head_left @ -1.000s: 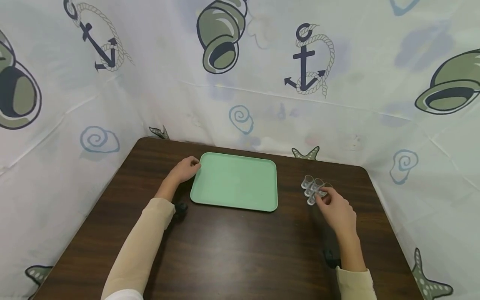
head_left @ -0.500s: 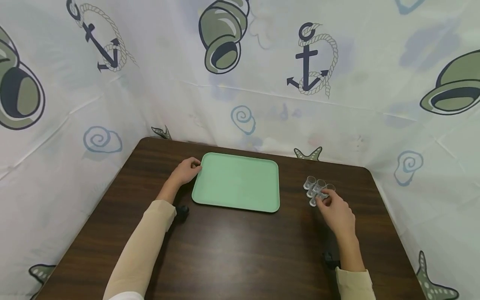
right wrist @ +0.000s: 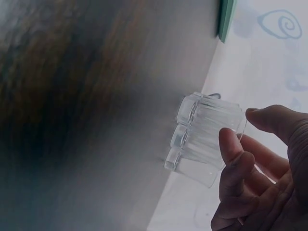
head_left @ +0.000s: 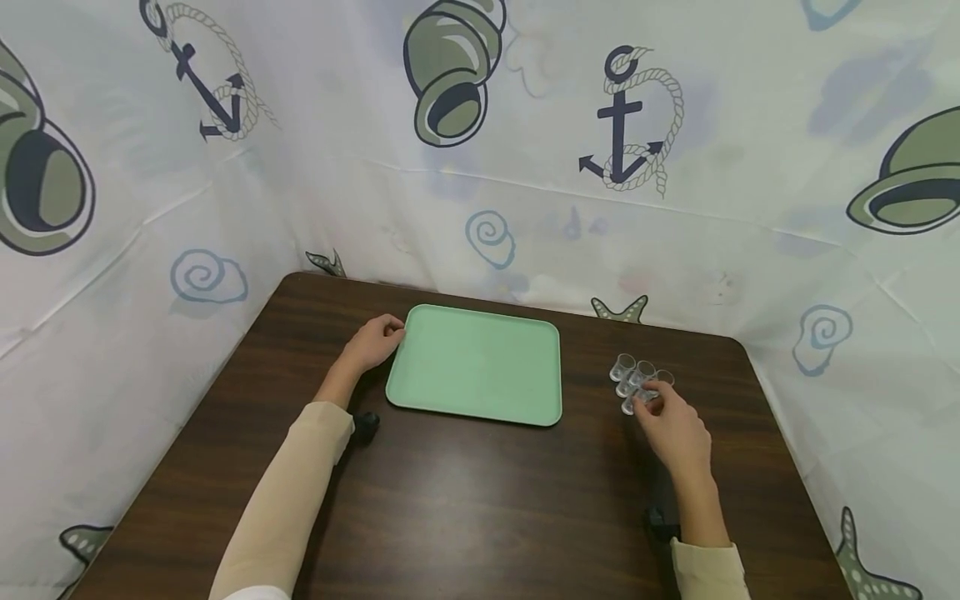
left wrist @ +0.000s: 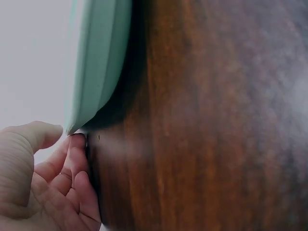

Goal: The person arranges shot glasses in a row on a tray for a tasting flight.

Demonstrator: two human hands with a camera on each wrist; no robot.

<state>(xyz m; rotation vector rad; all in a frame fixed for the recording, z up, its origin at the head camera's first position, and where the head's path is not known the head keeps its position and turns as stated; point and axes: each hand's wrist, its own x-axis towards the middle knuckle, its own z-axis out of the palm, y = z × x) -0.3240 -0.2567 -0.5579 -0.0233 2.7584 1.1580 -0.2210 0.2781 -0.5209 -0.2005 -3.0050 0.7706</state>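
Note:
A light green rectangular tray [head_left: 476,364] lies flat on the dark brown table [head_left: 450,508]. My left hand [head_left: 372,342] is at its left edge; in the left wrist view the thumb and fingertips pinch the tray's rim [left wrist: 96,62] at a corner. Several small clear shot glasses [head_left: 624,367] stand upright in a tight cluster right of the tray. Over the nearest of them is my right hand [head_left: 678,429]. The right wrist view has its thumb and index finger pinching the rim of a shot glass [right wrist: 207,118], the other fingers curled below.
A white curtain [head_left: 352,200] printed with anchors, shells and starfish hangs behind the table and at both sides. The table's back edge [head_left: 585,319] runs close behind the tray and the glasses. Dark wrist cameras [head_left: 365,427] sit on both arms.
The head view has shifted slightly, so the scene sits a little further right. Both hands keep their places at the tray and the glasses.

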